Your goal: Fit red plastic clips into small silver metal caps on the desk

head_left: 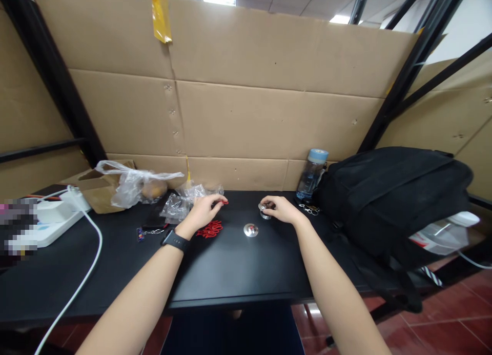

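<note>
My left hand [205,210], with a dark watch on its wrist, is closed in a pinch on a small red piece [225,202] too small to make out. Below that hand lies a tangled pile of thin red pieces [210,229] that look like cord or bands. My right hand [282,209] has its fingers closed around a shiny round metal disc [262,206]. Another round metal part [265,215] shows just under those fingers; whether the two touch cannot be told. Between my hands, a silver metal disc [251,233] with a red spot at its centre lies flat on the black table [238,273].
Clear plastic bags [175,209] and a white knotted bag [128,185] lie at the left, near a white power strip [57,224] with a cable. A blue-lidded bottle [309,178], small metal rings [308,209] and a black backpack [388,201] are at the right. Cardboard [246,124] walls the back.
</note>
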Demonstrator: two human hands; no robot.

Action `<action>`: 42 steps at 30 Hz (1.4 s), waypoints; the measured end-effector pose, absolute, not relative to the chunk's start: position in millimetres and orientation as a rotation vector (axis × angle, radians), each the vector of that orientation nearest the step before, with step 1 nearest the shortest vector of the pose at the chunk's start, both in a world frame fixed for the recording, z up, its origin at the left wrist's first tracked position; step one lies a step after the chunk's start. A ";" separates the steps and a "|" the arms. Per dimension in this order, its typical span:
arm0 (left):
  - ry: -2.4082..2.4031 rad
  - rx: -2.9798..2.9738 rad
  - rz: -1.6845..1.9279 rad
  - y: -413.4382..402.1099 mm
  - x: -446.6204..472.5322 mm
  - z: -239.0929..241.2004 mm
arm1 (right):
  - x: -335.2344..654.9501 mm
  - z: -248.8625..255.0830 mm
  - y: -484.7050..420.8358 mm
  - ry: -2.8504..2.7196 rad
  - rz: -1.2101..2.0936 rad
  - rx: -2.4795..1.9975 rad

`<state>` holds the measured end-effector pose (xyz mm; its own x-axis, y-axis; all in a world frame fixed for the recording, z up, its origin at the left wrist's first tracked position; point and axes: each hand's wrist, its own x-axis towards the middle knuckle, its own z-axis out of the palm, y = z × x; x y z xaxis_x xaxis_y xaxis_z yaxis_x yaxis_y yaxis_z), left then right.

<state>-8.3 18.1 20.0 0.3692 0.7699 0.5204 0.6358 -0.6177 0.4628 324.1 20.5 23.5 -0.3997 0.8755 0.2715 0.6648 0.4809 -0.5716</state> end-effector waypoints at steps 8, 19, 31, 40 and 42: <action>1.229 2.289 1.312 2.5 15.8 22.2 | 258.6 22.5 4.7 -1.805 0.719 -0.942; 1.207 2.275 1.395 -7.8 29.2 25.8 | 216.5 26.3 -15.8 -1.586 0.873 -0.771; 1.356 2.330 1.507 -10.2 35.4 20.4 | 211.6 22.1 -16.8 -1.546 0.928 -0.727; 1.218 2.319 1.619 -12.0 34.1 22.8 | 214.2 22.7 -13.6 -1.488 1.040 -0.755; 1.242 2.304 1.632 -12.4 33.2 23.7 | 216.5 24.4 -13.4 -1.527 1.022 -0.758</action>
